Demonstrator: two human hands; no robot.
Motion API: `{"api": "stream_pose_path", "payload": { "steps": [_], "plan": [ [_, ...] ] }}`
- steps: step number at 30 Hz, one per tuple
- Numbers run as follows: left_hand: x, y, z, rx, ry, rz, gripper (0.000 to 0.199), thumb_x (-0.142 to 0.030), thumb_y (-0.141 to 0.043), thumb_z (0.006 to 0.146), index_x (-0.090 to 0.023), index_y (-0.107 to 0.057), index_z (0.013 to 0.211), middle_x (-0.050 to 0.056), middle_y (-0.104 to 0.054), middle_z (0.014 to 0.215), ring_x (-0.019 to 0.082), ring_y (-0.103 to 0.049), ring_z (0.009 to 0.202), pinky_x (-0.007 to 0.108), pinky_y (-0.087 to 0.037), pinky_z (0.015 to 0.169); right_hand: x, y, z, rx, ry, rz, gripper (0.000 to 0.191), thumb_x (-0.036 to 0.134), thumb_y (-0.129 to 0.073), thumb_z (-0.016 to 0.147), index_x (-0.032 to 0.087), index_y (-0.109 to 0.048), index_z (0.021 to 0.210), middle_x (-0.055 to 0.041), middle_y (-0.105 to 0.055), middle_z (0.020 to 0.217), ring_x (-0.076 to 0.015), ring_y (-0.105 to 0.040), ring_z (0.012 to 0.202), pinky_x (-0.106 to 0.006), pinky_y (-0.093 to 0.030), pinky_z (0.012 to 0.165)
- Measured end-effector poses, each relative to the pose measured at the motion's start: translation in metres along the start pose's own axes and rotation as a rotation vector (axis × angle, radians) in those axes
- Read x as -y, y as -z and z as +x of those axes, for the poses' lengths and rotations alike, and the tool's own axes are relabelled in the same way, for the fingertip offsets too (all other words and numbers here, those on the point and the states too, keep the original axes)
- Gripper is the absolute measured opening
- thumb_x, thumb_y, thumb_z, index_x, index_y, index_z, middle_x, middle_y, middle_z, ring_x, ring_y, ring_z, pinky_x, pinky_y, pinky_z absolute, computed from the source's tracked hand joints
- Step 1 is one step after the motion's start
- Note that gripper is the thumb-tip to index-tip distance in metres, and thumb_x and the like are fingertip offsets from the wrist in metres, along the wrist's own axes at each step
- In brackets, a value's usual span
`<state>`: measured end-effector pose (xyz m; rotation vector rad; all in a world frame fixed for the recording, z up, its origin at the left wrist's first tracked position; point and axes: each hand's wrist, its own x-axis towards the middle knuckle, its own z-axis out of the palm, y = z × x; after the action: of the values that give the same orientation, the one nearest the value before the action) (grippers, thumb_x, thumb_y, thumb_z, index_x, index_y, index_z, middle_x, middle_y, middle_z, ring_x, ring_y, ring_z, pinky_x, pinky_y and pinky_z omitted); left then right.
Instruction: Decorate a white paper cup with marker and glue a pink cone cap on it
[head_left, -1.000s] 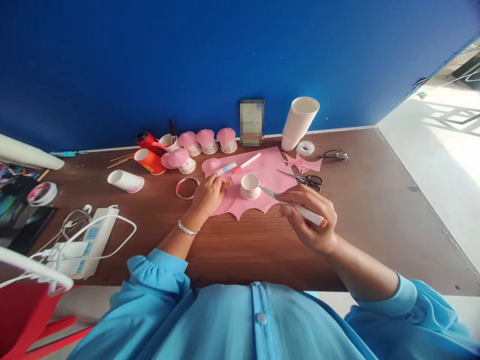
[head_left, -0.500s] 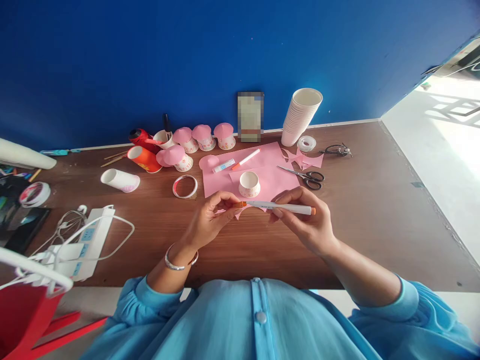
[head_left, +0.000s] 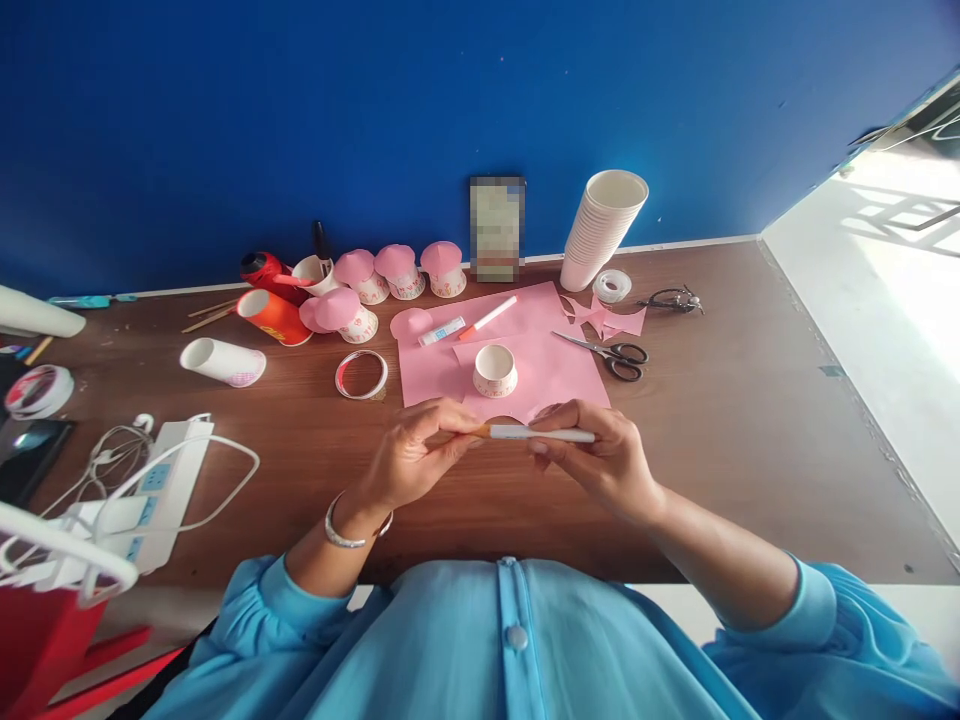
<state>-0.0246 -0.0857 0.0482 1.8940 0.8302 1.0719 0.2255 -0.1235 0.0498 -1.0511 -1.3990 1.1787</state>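
Note:
A white marker [head_left: 510, 432] with an orange cap end lies level between my hands, near the front of the pink paper [head_left: 427, 372]. My left hand [head_left: 420, 448] pinches its orange end. The white barrel is held by my right hand [head_left: 592, 450], fingers closed round it. Just beyond the marker, a short white cup with a patterned rim [head_left: 495, 371] stands on the paper. A glue stick [head_left: 442, 331] and another marker with an orange-red end [head_left: 487, 318] lie behind that cup.
Scissors [head_left: 619, 357] lie right of the paper, near pink scraps [head_left: 600, 316]. Behind stand stacked white cups [head_left: 604, 230], a phone [head_left: 497, 230] and several pink-topped cups [head_left: 441, 270]. A tape roll [head_left: 361, 374], a red cup [head_left: 274, 317] and a power strip [head_left: 176, 490] are left.
Both hands have come closer together and lower in the view. The orange cap end now meets the barrel, where its pale tip showed before. The view has shifted slightly.

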Motion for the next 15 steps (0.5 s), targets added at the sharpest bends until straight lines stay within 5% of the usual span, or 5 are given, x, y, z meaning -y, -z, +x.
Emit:
{"api": "stream_pose_path", "payload": {
  "steps": [4, 8, 10, 12, 15],
  "plan": [
    [0.001, 0.001, 0.010, 0.025, -0.175, 0.159, 0.014, -0.018, -0.079, 0.095, -0.025, -0.077, 0.106, 0.003, -0.084, 0.094, 0.017, -0.079, 0.086, 0.029, -0.065, 0.078, -0.007, -0.004, 0.005, 0.013, -0.173, 0.139, 0.034, 0.052, -0.088, 0.087, 0.020, -0.075, 0.086, 0.0002, -0.074, 0.064, -0.0156, -0.069, 0.055, -0.028, -0.056, 0.054],
    [0.022, 0.011, 0.029, -0.057, -0.129, 0.256, 0.041, -0.041, -0.080, 0.095, -0.024, -0.071, 0.131, 0.010, -0.080, 0.120, 0.023, -0.077, 0.105, 0.038, -0.064, 0.095, -0.020, 0.016, 0.039, -0.147, -0.028, -0.004, 0.027, 0.047, -0.086, 0.087, 0.021, -0.078, 0.085, -0.0013, -0.074, 0.074, -0.0147, -0.065, 0.064, -0.028, -0.054, 0.058],
    [0.040, 0.017, 0.037, -0.185, -0.054, 0.284, 0.034, -0.042, -0.074, 0.100, -0.023, -0.071, 0.127, 0.010, -0.078, 0.121, 0.019, -0.075, 0.099, 0.036, -0.064, 0.091, -0.031, 0.033, 0.065, -0.239, 0.038, -0.155, 0.019, 0.040, -0.079, 0.093, 0.022, -0.082, 0.097, -0.0013, -0.075, 0.076, -0.0167, -0.068, 0.069, -0.031, -0.057, 0.064],
    [0.058, 0.021, 0.044, -0.208, -0.006, 0.314, 0.034, -0.043, -0.078, 0.097, -0.022, -0.070, 0.123, 0.009, -0.079, 0.117, 0.020, -0.076, 0.103, 0.036, -0.064, 0.094, -0.046, 0.049, 0.094, -0.186, 0.090, -0.385, 0.014, 0.030, -0.073, 0.094, 0.023, -0.083, 0.101, -0.0035, -0.080, 0.087, -0.0192, -0.072, 0.078, -0.033, -0.059, 0.072],
    [0.079, 0.022, 0.049, -0.046, 0.024, 0.302, 0.047, -0.048, -0.083, 0.092, -0.023, -0.067, 0.129, 0.012, -0.077, 0.129, 0.025, -0.075, 0.117, 0.040, -0.064, 0.099, -0.070, 0.060, 0.132, 0.002, 0.141, -0.702, 0.019, 0.017, -0.071, 0.092, 0.025, -0.085, 0.101, -0.0049, -0.084, 0.101, -0.0229, -0.077, 0.091, -0.038, -0.062, 0.085]
  ]
}}
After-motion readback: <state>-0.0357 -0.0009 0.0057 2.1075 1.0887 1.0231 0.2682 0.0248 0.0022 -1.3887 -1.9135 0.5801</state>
